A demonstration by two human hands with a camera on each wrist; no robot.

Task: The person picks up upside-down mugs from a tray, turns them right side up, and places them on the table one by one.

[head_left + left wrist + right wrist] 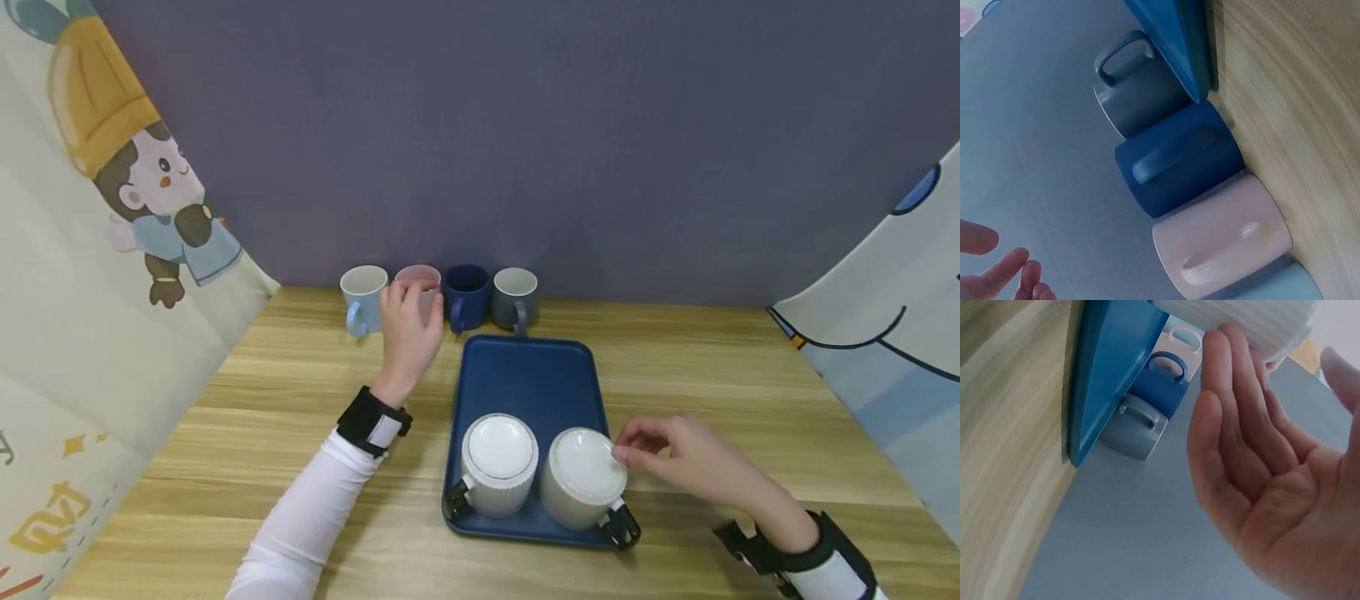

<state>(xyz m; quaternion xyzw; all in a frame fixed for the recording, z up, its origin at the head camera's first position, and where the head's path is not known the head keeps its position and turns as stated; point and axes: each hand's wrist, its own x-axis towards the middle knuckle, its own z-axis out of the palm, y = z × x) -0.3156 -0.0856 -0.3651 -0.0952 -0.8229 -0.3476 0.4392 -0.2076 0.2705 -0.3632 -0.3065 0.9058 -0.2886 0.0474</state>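
Note:
My left hand (411, 333) is raised in front of the pink mug (420, 275), partly covering it in the head view. The left wrist view shows the left fingers (1004, 272) relaxed and apart from the pink mug (1222, 237). On the blue tray (525, 367) two white ribbed mugs stand upside down: a left one (500, 467) and a right one (583, 479), each with a black handle. Beside the right one is my right hand (678, 454), its fingertips right at the mug's side near the base. Nothing is gripped by the right hand, whose fingers (1241, 394) extend loosely.
A light blue mug (364, 292), a navy mug (467, 296) and a grey mug (515, 296) stand upright in the row with the pink one, against the dark grey backdrop (600, 150). The tray's far edge lies just before the grey mug, on the wooden table (675, 358).

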